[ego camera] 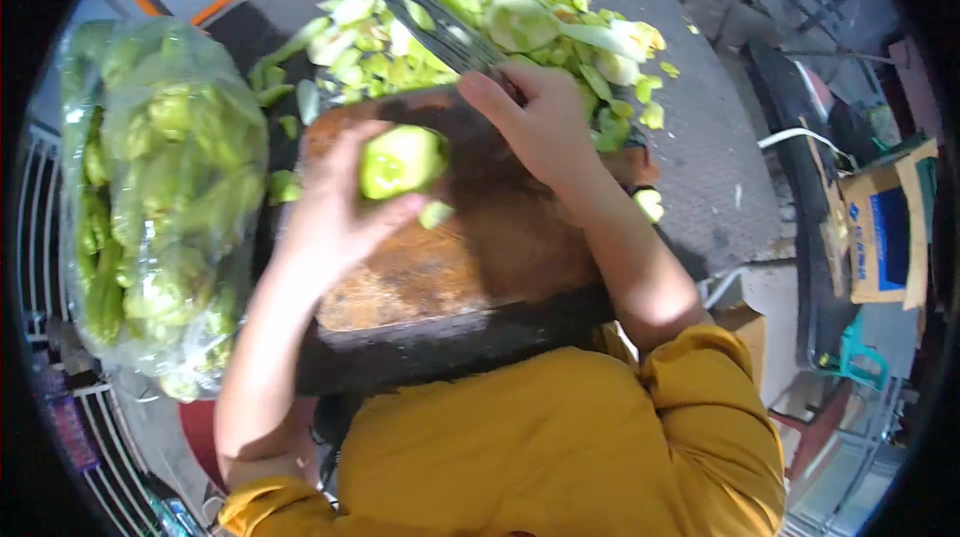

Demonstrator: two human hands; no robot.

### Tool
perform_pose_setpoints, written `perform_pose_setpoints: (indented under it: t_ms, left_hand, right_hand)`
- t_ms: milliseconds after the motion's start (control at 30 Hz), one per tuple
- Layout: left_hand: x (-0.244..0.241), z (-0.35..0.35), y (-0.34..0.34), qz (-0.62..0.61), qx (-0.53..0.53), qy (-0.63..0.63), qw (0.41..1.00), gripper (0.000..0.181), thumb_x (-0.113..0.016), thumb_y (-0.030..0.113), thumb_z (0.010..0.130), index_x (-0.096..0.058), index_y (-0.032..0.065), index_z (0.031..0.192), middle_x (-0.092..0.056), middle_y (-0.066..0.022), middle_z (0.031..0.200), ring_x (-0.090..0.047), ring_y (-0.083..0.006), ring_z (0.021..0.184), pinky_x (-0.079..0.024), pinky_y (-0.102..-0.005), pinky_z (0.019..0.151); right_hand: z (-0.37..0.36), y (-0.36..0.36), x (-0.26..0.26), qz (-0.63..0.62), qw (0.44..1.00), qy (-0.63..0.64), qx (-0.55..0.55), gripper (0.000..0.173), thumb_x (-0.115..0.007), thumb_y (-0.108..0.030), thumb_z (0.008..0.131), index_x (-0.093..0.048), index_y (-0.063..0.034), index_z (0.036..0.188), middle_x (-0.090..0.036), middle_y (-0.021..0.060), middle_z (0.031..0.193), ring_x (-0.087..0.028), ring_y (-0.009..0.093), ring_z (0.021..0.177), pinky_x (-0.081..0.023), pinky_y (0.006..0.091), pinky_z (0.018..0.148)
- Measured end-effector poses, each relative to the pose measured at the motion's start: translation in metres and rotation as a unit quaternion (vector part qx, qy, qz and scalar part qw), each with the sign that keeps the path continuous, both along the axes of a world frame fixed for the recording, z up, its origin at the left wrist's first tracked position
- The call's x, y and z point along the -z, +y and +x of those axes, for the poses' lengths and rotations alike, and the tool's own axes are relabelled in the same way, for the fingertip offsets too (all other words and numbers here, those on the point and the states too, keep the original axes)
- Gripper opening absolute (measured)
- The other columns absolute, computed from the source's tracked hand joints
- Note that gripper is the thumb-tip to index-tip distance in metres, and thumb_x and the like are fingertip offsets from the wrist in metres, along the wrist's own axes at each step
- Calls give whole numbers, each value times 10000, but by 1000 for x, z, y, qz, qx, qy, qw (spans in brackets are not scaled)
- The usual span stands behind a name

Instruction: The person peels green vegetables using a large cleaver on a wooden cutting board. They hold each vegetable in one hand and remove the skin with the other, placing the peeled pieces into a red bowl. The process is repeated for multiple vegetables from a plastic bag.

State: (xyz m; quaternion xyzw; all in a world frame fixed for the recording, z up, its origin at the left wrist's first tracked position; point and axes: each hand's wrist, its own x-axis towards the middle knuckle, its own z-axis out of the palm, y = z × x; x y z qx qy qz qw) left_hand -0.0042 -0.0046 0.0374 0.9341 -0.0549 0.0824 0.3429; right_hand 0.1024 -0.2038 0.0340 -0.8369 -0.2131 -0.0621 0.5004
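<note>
My left hand (pixel 337 199) holds a round, pale-green cut vegetable (pixel 403 162) over the left part of a wooden cutting board (pixel 420 274); its exact kind I cannot tell. Close to my left thumb is a small green piece (pixel 435 214). A knife (pixel 442 27) is gripped in my right hand (pixel 544 117) above the board's far edge, its dark, wet-looking blade pointing up and left over a heap of green trimmings (pixel 525 23). The blade does not touch the vegetable.
At the left stands a clear plastic bag (pixel 169 199) full of long green vegetables. Scraps lie scattered over the grey table (pixel 720 184). Further right are an open cardboard box (pixel 889 226) and a teal plastic stool (pixel 859 357). A white rack (pixel 41 222) is at the far left.
</note>
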Motion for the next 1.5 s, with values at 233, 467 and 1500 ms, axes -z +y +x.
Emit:
perform_pose_setpoints:
  t_ms: [233, 467, 1500]
  left_hand:
    - [-54, 2, -24, 116, 33, 22, 993, 592, -790, 111, 623, -555, 62, 1165, -571, -137, 1061, -584, -332, 998, -491, -379, 826]
    - [-54, 41, -58, 54, 153, -104, 981, 457, -783, 114, 612, -572, 47, 1012, -577, -131, 988, -580, -329, 920, -474, -391, 794]
    - [24, 18, 41, -768, -130, 68, 623, 417, -468, 450, 914, -542, 109, 1142, -641, -58, 1018, -633, -205, 904, -542, -373, 729]
  right_hand:
    - [1, -4, -2, 36, 999, 8, -9, 603, -615, -582, 775, -565, -2, 616, -494, 117, 521, -484, 229, 492, -367, 350, 506]
    - [9, -7, 4, 73, 997, -12, 24, 566, -604, -543, 811, -585, 0, 653, -484, 69, 514, -441, 169, 492, -372, 339, 516]
    - [-32, 2, -27, -192, 973, -119, -39, 422, -708, -488, 723, -634, -73, 721, -591, 105, 625, -601, 286, 604, -449, 372, 557]
